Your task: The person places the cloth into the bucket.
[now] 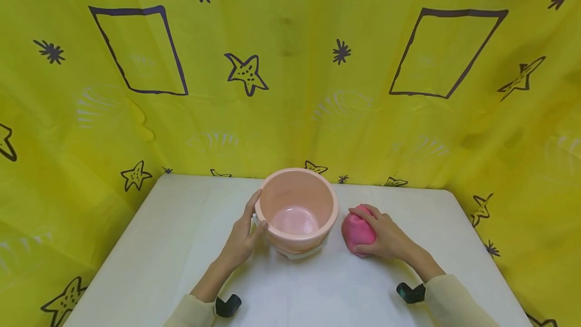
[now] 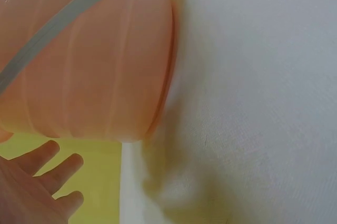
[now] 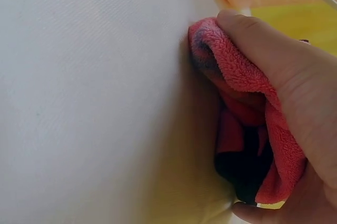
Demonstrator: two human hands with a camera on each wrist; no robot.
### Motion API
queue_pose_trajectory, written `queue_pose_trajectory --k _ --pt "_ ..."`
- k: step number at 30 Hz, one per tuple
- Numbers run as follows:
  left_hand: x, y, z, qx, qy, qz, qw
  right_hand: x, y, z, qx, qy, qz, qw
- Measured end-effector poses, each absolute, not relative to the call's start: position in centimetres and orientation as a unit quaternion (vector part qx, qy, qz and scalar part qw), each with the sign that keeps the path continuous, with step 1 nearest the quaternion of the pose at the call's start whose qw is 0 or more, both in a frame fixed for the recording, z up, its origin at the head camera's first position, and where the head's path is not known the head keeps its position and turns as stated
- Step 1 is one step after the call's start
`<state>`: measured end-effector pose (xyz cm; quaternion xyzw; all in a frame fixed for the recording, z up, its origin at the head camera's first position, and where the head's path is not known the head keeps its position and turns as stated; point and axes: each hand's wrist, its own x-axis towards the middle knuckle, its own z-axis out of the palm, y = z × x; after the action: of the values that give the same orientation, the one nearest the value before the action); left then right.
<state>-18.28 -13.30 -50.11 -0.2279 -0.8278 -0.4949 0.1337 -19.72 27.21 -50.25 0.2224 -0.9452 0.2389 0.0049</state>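
A peach-pink plastic bucket (image 1: 297, 206) stands on the white table with its mouth up, and its inside shows a bare bottom. My left hand (image 1: 241, 241) holds it at the left, thumb and a finger at the rim. Three fingers (image 2: 63, 174) of that hand spread beside its wall in the left wrist view. A pale strap-like handle (image 2: 63, 21) crosses the bucket's outside. To the right of the bucket, my right hand (image 1: 386, 233) grips a bunched pink-red fluffy cloth (image 3: 237, 66) close over the table. Dark patches show in the cloth's folds.
The white table (image 1: 181, 236) reaches back to a yellow curtain (image 1: 290, 115) printed with stars, which surrounds it on the back and sides. Black wrist devices stick out by the left sleeve (image 1: 192, 312) and the right sleeve (image 1: 454, 299).
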Motion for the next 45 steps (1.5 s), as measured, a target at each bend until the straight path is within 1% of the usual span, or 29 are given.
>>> queue_pose_trajectory --k 11,17,28,34,40,45 --pt "-18.2 -13.2 -50.1 -0.236 -0.817 -0.509 0.133 -19.7 27.2 -49.9 0.213 -0.948 0.238 0.013" --pt "-18.1 -13.2 -50.1 -0.227 -0.814 -0.521 0.121 -19.8 27.2 -49.8 0.222 -0.94 0.257 0.026" --pt "-18.2 -13.2 -50.3 -0.218 -0.81 -0.532 0.114 -19.8 27.6 -48.9 0.211 -0.927 0.309 -0.017" --pt "-18.3 -13.2 -50.5 -0.216 -0.807 -0.538 0.111 -19.9 27.9 -48.5 0.208 -0.924 0.321 -0.019" --pt "-18.3 -13.2 -50.5 -0.21 -0.803 -0.547 0.109 -20.0 28.0 -48.1 0.215 -0.925 0.313 -0.005" --pt "-18.2 -13.2 -50.5 -0.207 -0.801 -0.553 0.101 -19.9 28.2 -47.7 0.215 -0.926 0.311 -0.011"
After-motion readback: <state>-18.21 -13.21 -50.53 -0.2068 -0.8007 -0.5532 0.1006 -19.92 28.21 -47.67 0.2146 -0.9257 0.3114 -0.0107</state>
